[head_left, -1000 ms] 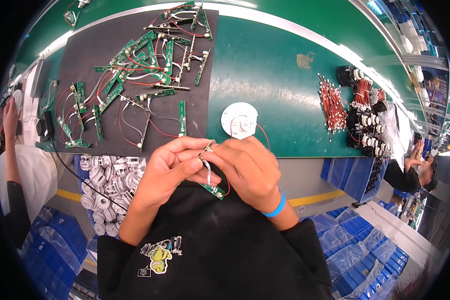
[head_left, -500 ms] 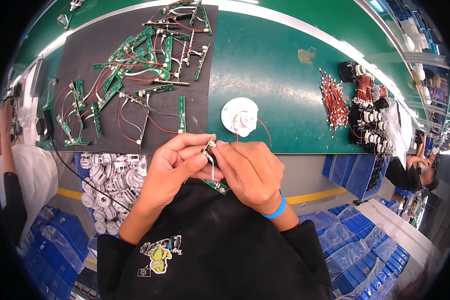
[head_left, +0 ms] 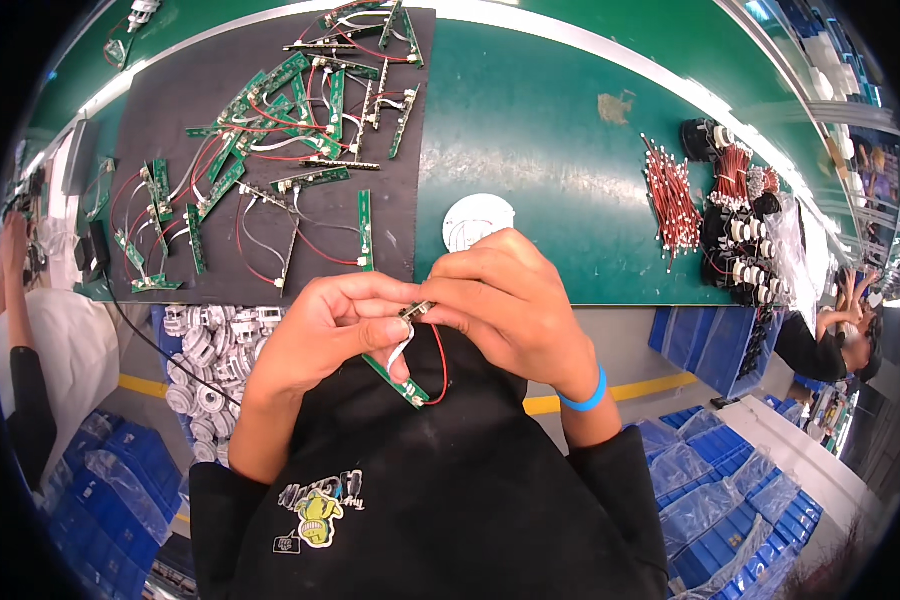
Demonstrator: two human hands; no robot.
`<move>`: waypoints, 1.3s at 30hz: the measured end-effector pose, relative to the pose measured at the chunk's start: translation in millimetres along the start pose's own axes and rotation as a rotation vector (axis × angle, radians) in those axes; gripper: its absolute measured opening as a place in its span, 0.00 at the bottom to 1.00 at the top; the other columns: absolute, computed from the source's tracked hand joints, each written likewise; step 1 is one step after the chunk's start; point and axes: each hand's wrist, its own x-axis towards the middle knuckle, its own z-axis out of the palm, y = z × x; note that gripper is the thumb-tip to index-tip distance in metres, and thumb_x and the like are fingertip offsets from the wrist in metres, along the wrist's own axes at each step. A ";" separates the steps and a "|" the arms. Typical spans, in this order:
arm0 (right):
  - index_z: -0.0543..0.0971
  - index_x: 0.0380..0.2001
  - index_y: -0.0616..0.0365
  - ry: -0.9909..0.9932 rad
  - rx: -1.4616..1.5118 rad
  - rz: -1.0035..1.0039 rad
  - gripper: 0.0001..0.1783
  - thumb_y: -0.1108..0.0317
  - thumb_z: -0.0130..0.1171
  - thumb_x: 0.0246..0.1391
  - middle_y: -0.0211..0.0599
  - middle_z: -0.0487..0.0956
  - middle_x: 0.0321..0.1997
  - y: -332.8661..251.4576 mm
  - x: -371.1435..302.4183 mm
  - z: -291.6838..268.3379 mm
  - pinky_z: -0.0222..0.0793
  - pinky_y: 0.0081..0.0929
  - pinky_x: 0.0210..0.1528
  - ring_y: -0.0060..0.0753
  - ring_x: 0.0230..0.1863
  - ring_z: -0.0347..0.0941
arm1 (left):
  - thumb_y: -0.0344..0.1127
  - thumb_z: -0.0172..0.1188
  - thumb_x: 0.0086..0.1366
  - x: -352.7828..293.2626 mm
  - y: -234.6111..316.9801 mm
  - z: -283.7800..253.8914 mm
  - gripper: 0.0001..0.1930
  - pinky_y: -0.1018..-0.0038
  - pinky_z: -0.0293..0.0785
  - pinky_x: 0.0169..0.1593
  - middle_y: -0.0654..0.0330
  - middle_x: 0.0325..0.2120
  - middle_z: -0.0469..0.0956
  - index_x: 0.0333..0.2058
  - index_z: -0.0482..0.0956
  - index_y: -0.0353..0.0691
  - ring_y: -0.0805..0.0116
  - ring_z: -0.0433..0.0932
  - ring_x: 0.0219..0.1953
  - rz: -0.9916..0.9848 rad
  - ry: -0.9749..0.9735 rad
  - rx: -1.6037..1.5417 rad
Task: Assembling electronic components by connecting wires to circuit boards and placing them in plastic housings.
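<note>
Both hands meet just in front of the table edge. My left hand (head_left: 332,325) pinches a small narrow circuit board (head_left: 417,311) between thumb and fingers. On the same board my right hand (head_left: 518,305) closes from the other side, with its fingertips at the board's end; what lies under them is hidden. A white lead and a red lead run down to a second green circuit board strip (head_left: 400,382), which hangs below my left hand. Behind my right hand, a white round housing (head_left: 473,218) lies on the table, partly covered by the hand.
Many wired circuit boards (head_left: 240,130) spread over a black mat (head_left: 390,215). Red wire bundles (head_left: 673,205) and black-and-white round parts (head_left: 740,245) sit at the right of the green table (head_left: 550,130). White plastic parts (head_left: 210,365) fill a bin below; blue crates (head_left: 715,500) stand lower right.
My right hand has lifted and turned, now covering much of the white housing. The hanging board strip has swung lower and shows more, with its red lead now in view.
</note>
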 end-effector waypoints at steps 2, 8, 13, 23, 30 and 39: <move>0.82 0.32 0.54 0.001 -0.010 0.014 0.15 0.70 0.70 0.36 0.28 0.78 0.33 1.4 0.8 -2.2 0.65 0.28 0.34 0.34 0.32 0.70 | 0.24 0.54 0.64 3.0 2.0 0.7 0.14 0.76 0.78 0.34 0.55 0.32 0.80 0.48 0.71 0.27 0.70 0.80 0.27 -0.051 0.018 -0.015; 0.83 0.35 0.55 0.134 0.047 0.202 0.18 0.68 0.71 0.35 0.34 0.78 0.41 6.7 -18.6 -6.3 0.68 0.32 0.41 0.34 0.37 0.72 | 0.25 0.53 0.65 8.4 4.1 9.3 0.15 0.77 0.77 0.33 0.51 0.37 0.79 0.50 0.70 0.28 0.72 0.79 0.28 0.068 0.033 0.089; 0.77 0.48 0.57 0.401 -0.056 0.642 0.24 0.73 0.66 0.44 0.38 0.79 0.43 18.7 -67.5 -9.3 0.70 0.29 0.43 0.34 0.43 0.74 | 0.38 0.43 0.71 24.2 -6.6 12.7 0.22 0.76 0.71 0.29 0.47 0.45 0.72 0.60 0.58 0.35 0.71 0.73 0.27 0.103 0.110 -0.191; 0.77 0.37 0.65 1.111 0.700 0.362 0.06 0.75 0.57 0.56 0.47 0.78 0.39 30.6 -79.1 23.6 0.67 0.14 0.26 0.26 0.26 0.72 | 0.37 0.42 0.71 32.3 -12.5 17.9 0.25 0.73 0.73 0.31 0.46 0.51 0.70 0.63 0.52 0.37 0.71 0.74 0.27 0.134 0.095 -0.310; 0.79 0.39 0.61 0.399 0.628 0.456 0.08 0.75 0.58 0.54 0.41 0.80 0.27 13.3 -51.0 17.5 0.64 0.15 0.19 0.22 0.20 0.73 | 0.38 0.44 0.70 34.3 -15.7 24.0 0.24 0.69 0.76 0.31 0.44 0.57 0.65 0.61 0.54 0.36 0.69 0.75 0.26 0.165 0.054 -0.516; 0.79 0.34 0.63 0.423 0.065 0.301 0.12 0.80 0.66 0.43 0.40 0.80 0.30 -2.5 -33.1 31.3 0.72 0.24 0.29 0.32 0.30 0.78 | 0.35 0.50 0.68 36.1 -26.5 23.3 0.22 0.75 0.78 0.33 0.47 0.58 0.65 0.58 0.60 0.35 0.73 0.77 0.28 0.183 0.031 -0.189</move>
